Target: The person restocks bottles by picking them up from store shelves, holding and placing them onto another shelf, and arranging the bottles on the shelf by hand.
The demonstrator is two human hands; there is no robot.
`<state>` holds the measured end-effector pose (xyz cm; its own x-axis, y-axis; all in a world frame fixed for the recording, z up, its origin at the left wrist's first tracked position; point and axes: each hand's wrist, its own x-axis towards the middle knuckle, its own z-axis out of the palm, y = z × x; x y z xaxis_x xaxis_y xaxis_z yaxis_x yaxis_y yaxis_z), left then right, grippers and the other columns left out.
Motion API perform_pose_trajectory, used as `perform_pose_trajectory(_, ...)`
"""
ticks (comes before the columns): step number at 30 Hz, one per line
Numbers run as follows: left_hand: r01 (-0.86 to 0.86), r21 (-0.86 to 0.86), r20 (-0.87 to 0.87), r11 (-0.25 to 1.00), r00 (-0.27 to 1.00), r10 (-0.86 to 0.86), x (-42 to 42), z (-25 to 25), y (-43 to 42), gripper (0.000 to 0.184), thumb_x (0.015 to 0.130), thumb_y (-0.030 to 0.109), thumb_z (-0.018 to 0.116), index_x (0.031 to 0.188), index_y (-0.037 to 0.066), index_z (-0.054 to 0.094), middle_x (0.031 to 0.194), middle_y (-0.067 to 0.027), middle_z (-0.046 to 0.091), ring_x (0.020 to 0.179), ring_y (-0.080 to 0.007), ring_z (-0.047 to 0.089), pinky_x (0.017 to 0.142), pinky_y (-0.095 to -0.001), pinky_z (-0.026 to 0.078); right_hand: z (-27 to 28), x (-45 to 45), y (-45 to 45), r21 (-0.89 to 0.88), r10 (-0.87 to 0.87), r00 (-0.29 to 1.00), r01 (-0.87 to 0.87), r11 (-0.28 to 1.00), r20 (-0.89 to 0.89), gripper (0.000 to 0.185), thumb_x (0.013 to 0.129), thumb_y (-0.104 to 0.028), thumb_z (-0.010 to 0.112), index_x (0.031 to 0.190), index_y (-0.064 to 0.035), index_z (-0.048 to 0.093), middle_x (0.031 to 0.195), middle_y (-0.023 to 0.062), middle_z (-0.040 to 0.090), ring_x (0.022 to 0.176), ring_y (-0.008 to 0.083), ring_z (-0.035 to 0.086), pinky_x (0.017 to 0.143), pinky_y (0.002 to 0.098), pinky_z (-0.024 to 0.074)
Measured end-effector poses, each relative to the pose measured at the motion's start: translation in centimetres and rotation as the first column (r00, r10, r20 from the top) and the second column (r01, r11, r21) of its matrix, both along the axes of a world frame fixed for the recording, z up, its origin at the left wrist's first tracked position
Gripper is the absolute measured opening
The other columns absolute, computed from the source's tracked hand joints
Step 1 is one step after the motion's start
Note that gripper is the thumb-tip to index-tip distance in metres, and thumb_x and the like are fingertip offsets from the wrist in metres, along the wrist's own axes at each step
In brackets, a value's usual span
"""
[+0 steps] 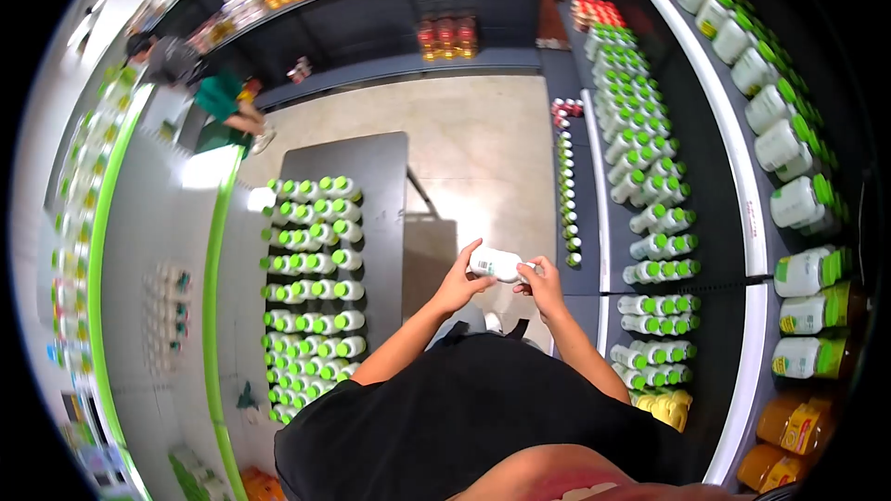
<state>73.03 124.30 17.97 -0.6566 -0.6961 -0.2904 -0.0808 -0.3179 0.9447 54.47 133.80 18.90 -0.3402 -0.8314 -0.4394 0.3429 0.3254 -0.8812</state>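
Bright light on the pale floor [478, 130], soft shadow beside the bench [385, 223], glare on the left partition [162, 190], strong fisheye curving, corners black

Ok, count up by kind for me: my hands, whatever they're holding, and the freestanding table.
Bare hands, left hand and right hand: 2
White rounded bottle with a printed label, held: 1
Dark rectangular table: 1
Total: 4

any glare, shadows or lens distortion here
Head view: fisheye distortion bows the right-hand shelf, with black corners; glare whitens part of the green-edged panel; a shadow darkens the floor beside the table; fine print on the white bottle is unreadable.
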Motion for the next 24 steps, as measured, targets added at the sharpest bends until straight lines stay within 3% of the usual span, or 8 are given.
perform_pose_trajectory(1, -0.018, 0.109, 0.039, 0.994, 0.999, 0.013, -1.4, -0.1, -0.8, 0.062, 0.092, 0.019, 0.067, 0.147, 0.011, 0.039, 0.125, -0.0079, 0.056, 0.094, -0.0152, 0.062, 0.073, -0.0299, 0.052, -0.7, -0.9, 0.1, 0.029, -0.057, 0.998, 0.056, 0.998, 0.016, 0.027, 0.091, -0.025, 0.069, 0.099, -0.0062, 0.051, 0.08, 0.0091, 0.065, 0.06, 0.0139, 0.065, 0.052, 0.0226, 0.0444)
perform_pose_trajectory(4, 0.005, 0.231, 0.07, 0.973, 0.997, -0.022, -5.2, -1.6, -3.6, 0.056, 0.096, 0.027, 0.063, 0.144, 0.01, 0.04, 0.12, -0.0069, 0.059, 0.092, -0.0148, 0.062, 0.073, -0.0292, 0.052, -2.0, -2.9, -0.6, 0.08, -0.156, 0.988, 0.154, 0.985, 0.014, 0.03, 0.091, -0.027, 0.07, 0.099, -0.0072, 0.049, 0.083, 0.0085, 0.064, 0.06, 0.0134, 0.064, 0.052, 0.0224, 0.043)
perform_pose_trajectory(5, 0.01, 0.199, 0.06, 0.98, 0.998, -0.023, -6.3, -2.8, -4.6, 0.053, 0.098, 0.031, 0.062, 0.141, 0.009, 0.043, 0.115, -0.0075, 0.06, 0.092, -0.0139, 0.062, 0.072, -0.0292, 0.053, -2.3, -3.3, -1.3, 0.095, -0.158, 0.987, 0.159, 0.983, -0.011, 0.03, 0.09, -0.026, 0.071, 0.099, -0.0075, 0.048, 0.084, 0.0088, 0.064, 0.061, 0.0134, 0.064, 0.052, 0.0226, 0.0431)
perform_pose_trajectory(10, -0.065, 0.265, 0.126, 0.962, 0.992, 0.032, -10.0, -4.2, -12.7, 0.038, 0.096, 0.031, 0.065, 0.117, 0.003, 0.049, 0.105, -0.0073, 0.06, 0.091, -0.0138, 0.061, 0.068, -0.0303, 0.057, -3.3, -6.5, -9.1, 0.1, -0.091, 0.993, 0.098, 0.99, -0.074, 0.035, 0.085, -0.02, 0.078, 0.099, -0.0074, 0.048, 0.085, 0.0098, 0.067, 0.066, 0.0135, 0.066, 0.055, 0.0222, 0.0445)
perform_pose_trajectory(12, -0.051, 0.347, 0.051, 0.936, 0.998, 0.036, -10.5, -5.2, -17.4, 0.032, 0.096, 0.03, 0.065, 0.107, 0.006, 0.048, 0.089, -0.0028, 0.056, 0.077, -0.0094, 0.059, 0.068, -0.0274, 0.057, -2.7, -7.8, -13.8, 0.041, -0.073, 0.993, 0.077, 0.996, -0.088, 0.036, 0.084, -0.017, 0.079, 0.098, -0.006, 0.048, 0.084, 0.0097, 0.067, 0.068, 0.0139, 0.066, 0.059, 0.0238, 0.0474)
perform_pose_trajectory(18, -0.088, 0.329, -0.049, 0.94, 0.993, 0.11, -13.8, -2.5, -32.0, 0.028, 0.097, 0.031, 0.064, 0.104, 0.008, 0.048, 0.085, -0.0008, 0.055, 0.074, -0.0083, 0.058, 0.071, -0.0268, 0.056, 0.5, -11.4, -28.5, -0.055, 0.033, 0.97, -0.048, 0.997, -0.239, 0.036, 0.084, -0.011, 0.078, 0.101, -0.0047, 0.047, 0.082, 0.0104, 0.068, 0.072, 0.0132, 0.067, 0.061, 0.024, 0.0489)
perform_pose_trajectory(22, -0.052, 0.335, -0.05, 0.941, 0.996, 0.073, -17.2, -3.4, -39.9, 0.029, 0.099, 0.036, 0.059, 0.097, 0.008, 0.052, 0.085, -0.0034, 0.06, 0.075, -0.0099, 0.06, 0.07, -0.0288, 0.056, 2.8, -12.8, -35.1, -0.034, -0.01, 0.9, -0.005, 0.999, -0.436, 0.037, 0.08, -0.008, 0.08, 0.099, -0.0039, 0.049, 0.082, 0.0094, 0.069, 0.074, 0.0105, 0.065, 0.062, 0.024, 0.0488)
perform_pose_trajectory(24, -0.014, 0.214, -0.024, 0.977, 1.0, 0.019, -18.8, -3.4, -42.9, 0.03, 0.1, 0.036, 0.057, 0.096, 0.007, 0.052, 0.084, -0.0041, 0.06, 0.073, -0.0098, 0.06, 0.066, -0.0285, 0.056, 3.0, -13.1, -37.5, -0.115, -0.099, 0.887, 0.053, 0.992, -0.45, 0.038, 0.077, -0.013, 0.082, 0.094, -0.0029, 0.05, 0.082, 0.0111, 0.07, 0.073, 0.01, 0.065, 0.061, 0.0257, 0.0496)
